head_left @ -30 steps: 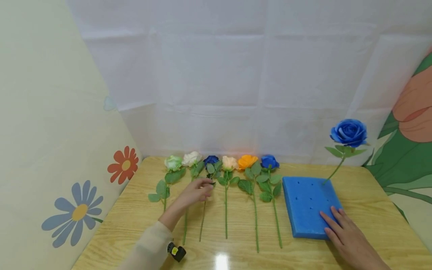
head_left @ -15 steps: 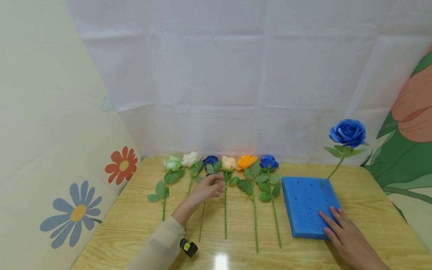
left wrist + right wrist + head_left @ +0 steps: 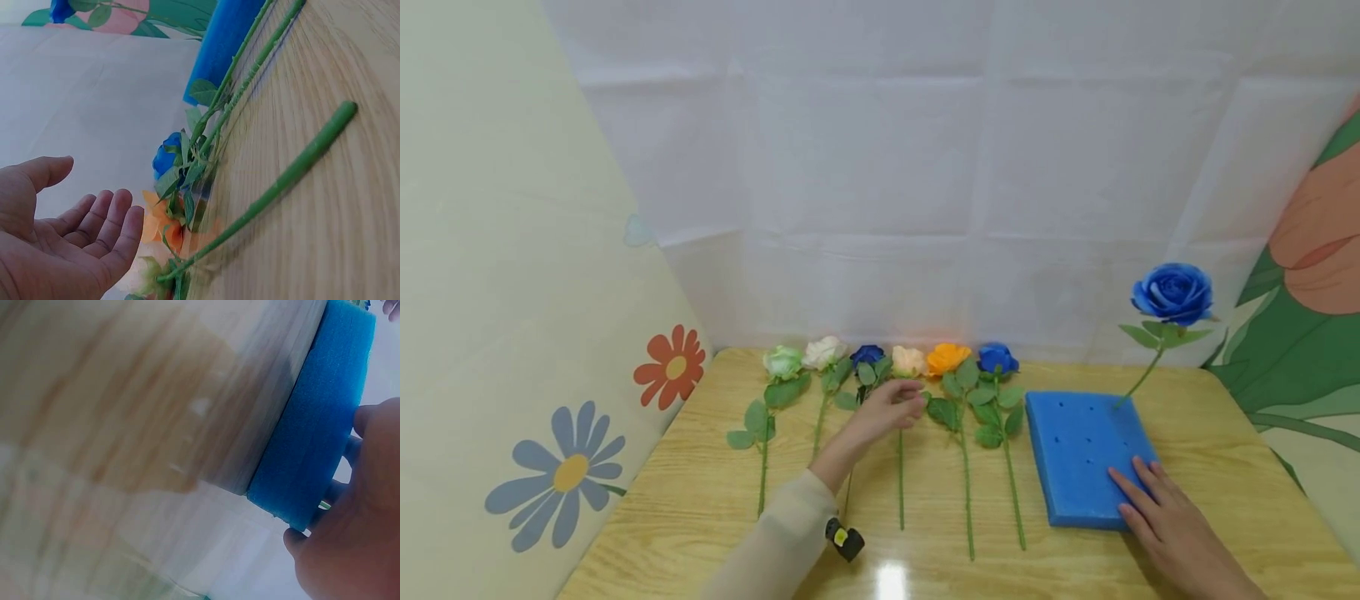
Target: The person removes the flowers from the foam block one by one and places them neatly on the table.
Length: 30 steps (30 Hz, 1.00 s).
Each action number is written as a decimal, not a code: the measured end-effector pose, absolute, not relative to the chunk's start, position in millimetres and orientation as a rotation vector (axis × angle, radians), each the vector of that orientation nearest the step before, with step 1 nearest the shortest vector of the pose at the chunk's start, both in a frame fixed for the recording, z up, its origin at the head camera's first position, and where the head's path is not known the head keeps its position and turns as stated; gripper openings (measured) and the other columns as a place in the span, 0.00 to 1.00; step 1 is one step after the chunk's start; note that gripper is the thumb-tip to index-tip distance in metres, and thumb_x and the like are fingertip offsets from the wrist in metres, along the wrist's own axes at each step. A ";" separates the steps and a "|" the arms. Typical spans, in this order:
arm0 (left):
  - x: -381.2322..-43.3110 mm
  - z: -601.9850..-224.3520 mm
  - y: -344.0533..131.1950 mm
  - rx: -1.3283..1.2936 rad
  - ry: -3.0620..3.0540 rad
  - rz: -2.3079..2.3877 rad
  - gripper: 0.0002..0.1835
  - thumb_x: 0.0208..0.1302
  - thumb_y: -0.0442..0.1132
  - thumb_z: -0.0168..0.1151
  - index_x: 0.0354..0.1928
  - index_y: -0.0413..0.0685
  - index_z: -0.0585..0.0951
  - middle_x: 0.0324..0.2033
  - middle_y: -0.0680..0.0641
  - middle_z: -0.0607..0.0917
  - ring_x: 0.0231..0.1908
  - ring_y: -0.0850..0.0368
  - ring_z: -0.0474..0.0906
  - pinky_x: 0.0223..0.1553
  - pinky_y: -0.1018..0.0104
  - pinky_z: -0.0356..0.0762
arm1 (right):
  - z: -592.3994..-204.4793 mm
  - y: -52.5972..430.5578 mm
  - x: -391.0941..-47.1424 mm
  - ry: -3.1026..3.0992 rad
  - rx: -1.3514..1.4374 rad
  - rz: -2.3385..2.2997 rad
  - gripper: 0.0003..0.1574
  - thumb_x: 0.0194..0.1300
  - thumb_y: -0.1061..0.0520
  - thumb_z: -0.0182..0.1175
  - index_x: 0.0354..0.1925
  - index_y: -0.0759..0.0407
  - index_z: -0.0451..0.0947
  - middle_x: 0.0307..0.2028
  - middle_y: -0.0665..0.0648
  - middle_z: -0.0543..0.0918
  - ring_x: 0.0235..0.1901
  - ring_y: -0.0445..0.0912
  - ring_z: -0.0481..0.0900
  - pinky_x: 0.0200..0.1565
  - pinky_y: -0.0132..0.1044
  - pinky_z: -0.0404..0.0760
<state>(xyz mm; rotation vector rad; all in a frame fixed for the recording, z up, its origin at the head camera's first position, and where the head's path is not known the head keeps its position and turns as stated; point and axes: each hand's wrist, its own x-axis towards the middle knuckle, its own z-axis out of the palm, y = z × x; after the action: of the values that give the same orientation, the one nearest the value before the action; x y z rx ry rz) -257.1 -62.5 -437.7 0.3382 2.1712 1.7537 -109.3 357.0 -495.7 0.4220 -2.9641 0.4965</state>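
My left hand [image 3: 883, 412] hovers over the peach rose [image 3: 910, 362], covering part of its stem and leaves in the head view. Nothing sits between its relaxed fingers in the left wrist view, where a green stem [image 3: 269, 203] runs beside the hand. My right hand [image 3: 1172, 521] rests on the near right corner of a blue foam block [image 3: 1086, 492], fingers spread on top. Several small holes dot the foam. One blue rose [image 3: 1174, 294] stands in its far right corner, leaning right. The right wrist view has the foam's side [image 3: 312, 419] beside the right hand [image 3: 356, 500].
Flat on the wooden table [image 3: 677, 500] lie a green rose [image 3: 783, 362], a white rose [image 3: 825, 353], a dark blue rose [image 3: 868, 356], an orange rose [image 3: 948, 359] and another blue rose [image 3: 997, 358]. A white cloth [image 3: 865, 167] hangs behind.
My left hand has moved right, from the dark blue rose's stem to over the peach rose's stem. The right hand stays on the foam block.
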 end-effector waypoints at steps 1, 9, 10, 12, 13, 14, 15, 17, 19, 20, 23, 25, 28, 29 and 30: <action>-257.9 -437.3 -59.9 0.346 2.157 1.761 0.28 0.76 0.43 0.58 0.71 0.35 0.67 0.58 0.37 0.76 0.55 0.38 0.79 0.58 0.48 0.81 | -495.8 357.3 -109.6 -2.954 0.429 0.481 0.30 0.79 0.49 0.53 0.71 0.61 0.70 0.72 0.77 0.62 0.70 0.74 0.58 0.77 0.43 0.27; -264.1 -438.9 -40.6 0.396 2.126 1.786 0.29 0.75 0.44 0.59 0.70 0.34 0.68 0.58 0.37 0.77 0.56 0.38 0.79 0.58 0.46 0.80 | -495.4 357.2 -109.5 -2.982 0.406 0.517 0.30 0.79 0.48 0.52 0.72 0.61 0.69 0.72 0.77 0.60 0.71 0.73 0.55 0.77 0.57 0.36; -264.4 -438.8 -38.4 0.401 2.123 1.792 0.29 0.75 0.44 0.59 0.70 0.34 0.68 0.58 0.37 0.77 0.56 0.38 0.79 0.58 0.45 0.80 | -495.1 357.2 -109.3 -2.989 0.398 0.524 0.31 0.79 0.48 0.52 0.72 0.60 0.68 0.73 0.77 0.60 0.71 0.73 0.55 0.76 0.63 0.42; -264.9 -438.9 -34.3 0.407 2.123 1.795 0.29 0.75 0.44 0.60 0.70 0.34 0.68 0.59 0.37 0.77 0.55 0.40 0.80 0.58 0.46 0.80 | -494.7 357.0 -109.1 -2.994 0.392 0.527 0.31 0.79 0.48 0.52 0.72 0.60 0.68 0.73 0.76 0.60 0.71 0.73 0.55 0.73 0.67 0.50; -265.1 -438.7 -32.3 0.409 2.123 1.797 0.29 0.75 0.44 0.60 0.70 0.34 0.68 0.59 0.36 0.77 0.54 0.41 0.80 0.57 0.47 0.81 | -494.6 357.0 -108.8 -2.996 0.388 0.530 0.31 0.79 0.47 0.52 0.72 0.60 0.68 0.73 0.76 0.60 0.72 0.73 0.55 0.74 0.66 0.48; -265.4 -438.5 -30.1 0.410 2.130 1.793 0.29 0.75 0.44 0.60 0.70 0.34 0.69 0.60 0.36 0.77 0.54 0.42 0.81 0.57 0.48 0.81 | -494.6 356.9 -108.6 -2.994 0.390 0.525 0.31 0.79 0.47 0.52 0.72 0.60 0.68 0.73 0.76 0.60 0.72 0.73 0.55 0.76 0.63 0.44; -265.8 -438.4 -28.0 0.409 2.131 1.792 0.28 0.75 0.44 0.60 0.69 0.34 0.69 0.60 0.36 0.77 0.53 0.43 0.81 0.57 0.49 0.82 | -494.6 356.9 -108.4 -2.991 0.392 0.521 0.31 0.79 0.47 0.52 0.72 0.60 0.68 0.73 0.76 0.60 0.72 0.73 0.55 0.77 0.60 0.40; -267.1 -438.7 -23.7 0.415 2.135 1.787 0.28 0.75 0.44 0.59 0.69 0.35 0.69 0.60 0.36 0.76 0.53 0.44 0.81 0.56 0.51 0.82 | -494.8 356.9 -108.4 -2.987 0.393 0.506 0.31 0.80 0.47 0.51 0.73 0.60 0.68 0.73 0.76 0.60 0.72 0.72 0.54 0.77 0.47 0.27; -268.4 -438.4 -19.0 0.420 2.127 1.793 0.28 0.76 0.43 0.59 0.70 0.35 0.69 0.60 0.36 0.76 0.53 0.43 0.81 0.56 0.51 0.82 | -495.3 357.1 -108.4 -2.986 0.392 0.497 0.31 0.80 0.47 0.50 0.73 0.60 0.67 0.73 0.76 0.60 0.73 0.72 0.53 0.75 0.40 0.20; -269.1 -438.4 -16.7 0.417 2.119 1.798 0.28 0.76 0.43 0.59 0.70 0.35 0.69 0.60 0.36 0.76 0.53 0.43 0.81 0.57 0.50 0.82 | -495.3 357.2 -108.4 -2.985 0.391 0.496 0.31 0.80 0.47 0.50 0.73 0.60 0.67 0.73 0.76 0.60 0.73 0.72 0.53 0.73 0.37 0.18; -270.4 -437.4 -9.8 0.424 2.086 1.815 0.28 0.76 0.44 0.59 0.70 0.35 0.69 0.60 0.37 0.77 0.56 0.39 0.79 0.59 0.47 0.80 | -495.2 356.9 -108.1 -2.977 0.392 0.502 0.31 0.80 0.47 0.51 0.73 0.60 0.67 0.73 0.76 0.60 0.73 0.72 0.53 0.74 0.39 0.19; -271.1 -436.4 -5.2 0.422 2.071 1.822 0.28 0.75 0.44 0.59 0.70 0.36 0.69 0.60 0.38 0.77 0.58 0.38 0.78 0.60 0.46 0.79 | -494.7 356.7 -107.8 -2.974 0.393 0.520 0.31 0.80 0.48 0.51 0.73 0.60 0.67 0.73 0.76 0.59 0.73 0.72 0.53 0.73 0.36 0.19; -272.7 -434.2 2.6 0.429 2.062 1.824 0.27 0.75 0.45 0.60 0.69 0.39 0.71 0.60 0.40 0.78 0.58 0.38 0.78 0.60 0.47 0.79 | -494.3 356.2 -107.9 -2.969 0.396 0.532 0.31 0.80 0.48 0.52 0.73 0.60 0.68 0.73 0.76 0.60 0.72 0.73 0.54 0.76 0.40 0.22; -273.6 -433.3 5.4 0.428 2.060 1.827 0.26 0.74 0.45 0.61 0.68 0.40 0.72 0.59 0.40 0.78 0.58 0.38 0.78 0.60 0.48 0.79 | -493.9 356.0 -107.7 -2.971 0.390 0.545 0.31 0.80 0.48 0.51 0.73 0.60 0.67 0.73 0.76 0.59 0.72 0.73 0.53 0.77 0.43 0.25; -274.8 -433.1 8.3 0.433 2.060 1.830 0.26 0.74 0.44 0.61 0.68 0.41 0.73 0.59 0.41 0.79 0.58 0.39 0.78 0.60 0.48 0.79 | -493.7 355.9 -107.7 -2.976 0.381 0.558 0.31 0.80 0.48 0.51 0.73 0.60 0.67 0.73 0.76 0.59 0.73 0.73 0.53 0.77 0.47 0.27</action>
<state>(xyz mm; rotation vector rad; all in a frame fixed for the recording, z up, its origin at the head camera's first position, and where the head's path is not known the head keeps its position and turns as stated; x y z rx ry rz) -274.8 8.3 -433.1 0.4327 2.0597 1.8303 -107.7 355.9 -493.7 0.3810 -2.9763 0.5582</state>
